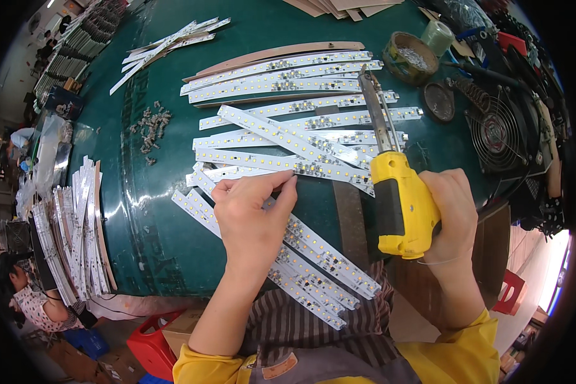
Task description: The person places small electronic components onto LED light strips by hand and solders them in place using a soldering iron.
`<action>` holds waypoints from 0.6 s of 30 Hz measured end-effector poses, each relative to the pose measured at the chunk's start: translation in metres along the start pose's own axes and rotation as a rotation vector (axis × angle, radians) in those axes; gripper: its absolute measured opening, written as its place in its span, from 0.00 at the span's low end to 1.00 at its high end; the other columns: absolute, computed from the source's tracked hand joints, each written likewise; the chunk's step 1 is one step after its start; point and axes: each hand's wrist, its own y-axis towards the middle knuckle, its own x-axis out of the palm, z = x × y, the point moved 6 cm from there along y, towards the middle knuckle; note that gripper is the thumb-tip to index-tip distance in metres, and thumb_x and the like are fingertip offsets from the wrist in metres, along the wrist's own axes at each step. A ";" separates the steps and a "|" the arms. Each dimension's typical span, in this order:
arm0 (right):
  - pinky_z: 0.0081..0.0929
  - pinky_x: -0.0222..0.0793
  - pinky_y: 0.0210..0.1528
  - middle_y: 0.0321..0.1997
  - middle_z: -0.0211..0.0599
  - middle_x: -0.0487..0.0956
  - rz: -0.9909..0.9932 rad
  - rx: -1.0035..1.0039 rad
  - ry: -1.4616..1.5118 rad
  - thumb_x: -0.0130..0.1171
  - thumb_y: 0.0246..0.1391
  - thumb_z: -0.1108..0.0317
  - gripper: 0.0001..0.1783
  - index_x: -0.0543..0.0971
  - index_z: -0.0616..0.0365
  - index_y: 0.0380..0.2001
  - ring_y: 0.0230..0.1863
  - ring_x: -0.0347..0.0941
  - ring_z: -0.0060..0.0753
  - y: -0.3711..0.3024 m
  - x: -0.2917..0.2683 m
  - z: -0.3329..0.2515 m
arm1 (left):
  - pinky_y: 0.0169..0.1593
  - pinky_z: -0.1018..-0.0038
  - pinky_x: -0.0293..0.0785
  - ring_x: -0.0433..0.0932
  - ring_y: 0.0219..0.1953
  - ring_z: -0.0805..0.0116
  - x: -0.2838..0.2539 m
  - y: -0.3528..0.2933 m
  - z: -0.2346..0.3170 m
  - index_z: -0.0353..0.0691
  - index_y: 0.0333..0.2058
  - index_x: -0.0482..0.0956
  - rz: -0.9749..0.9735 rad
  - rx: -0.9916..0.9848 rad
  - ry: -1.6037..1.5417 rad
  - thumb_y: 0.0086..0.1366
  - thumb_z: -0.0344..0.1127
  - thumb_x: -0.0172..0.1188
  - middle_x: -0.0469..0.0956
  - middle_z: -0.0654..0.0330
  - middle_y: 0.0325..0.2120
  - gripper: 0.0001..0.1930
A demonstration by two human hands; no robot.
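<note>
My right hand (454,205) is wrapped round a yellow and black soldering gun (400,208). Its long metal tip points away from me, over the right ends of the white LED strips (288,121). Thumb and fingertips of my left hand (253,211) are pinched together at the near edge of one LED strip (249,158). Whatever is between those fingertips is too small or hidden to make out. Under my left hand, several more LED strips (320,256) lie slanted toward my lap, partly covered by the hand and wrist.
Small metallic parts (151,128) lie piled on the green table (153,211). More strips are stacked at the far left (166,48) and near left (77,230). A round tub (411,57), a small dish (439,102) and a fan (496,131) stand right. A person sits lower left.
</note>
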 end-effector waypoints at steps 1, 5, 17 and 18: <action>0.34 0.68 0.37 0.33 0.42 0.76 0.000 0.000 0.000 0.71 0.33 0.74 0.26 0.77 0.61 0.41 0.35 0.70 0.47 0.000 -0.001 -0.001 | 0.46 0.71 0.64 0.77 0.29 0.69 0.000 -0.001 0.002 0.41 0.32 0.87 0.027 0.071 0.026 0.53 0.29 0.70 0.84 0.62 0.26 0.06; 0.32 0.67 0.36 0.33 0.41 0.77 -0.009 0.064 0.080 0.73 0.35 0.68 0.25 0.78 0.63 0.40 0.33 0.71 0.44 -0.004 -0.009 -0.004 | 0.48 0.67 0.60 0.78 0.29 0.70 -0.001 -0.004 0.006 0.42 0.32 0.84 0.079 0.245 0.131 0.54 0.29 0.70 0.82 0.65 0.25 0.06; 0.35 0.68 0.44 0.38 0.43 0.75 0.032 0.145 0.053 0.70 0.36 0.71 0.25 0.75 0.61 0.42 0.41 0.71 0.49 -0.008 -0.020 0.015 | 0.52 0.61 0.59 0.78 0.32 0.69 0.006 -0.006 0.024 0.41 0.34 0.84 0.053 0.362 0.311 0.55 0.28 0.67 0.82 0.66 0.27 0.07; 0.36 0.69 0.44 0.38 0.43 0.75 0.018 0.118 0.047 0.70 0.35 0.71 0.25 0.76 0.60 0.41 0.42 0.71 0.50 -0.006 -0.020 0.015 | 0.52 0.60 0.59 0.78 0.33 0.68 0.008 -0.007 0.023 0.41 0.36 0.84 0.027 0.352 0.310 0.55 0.28 0.66 0.82 0.65 0.29 0.08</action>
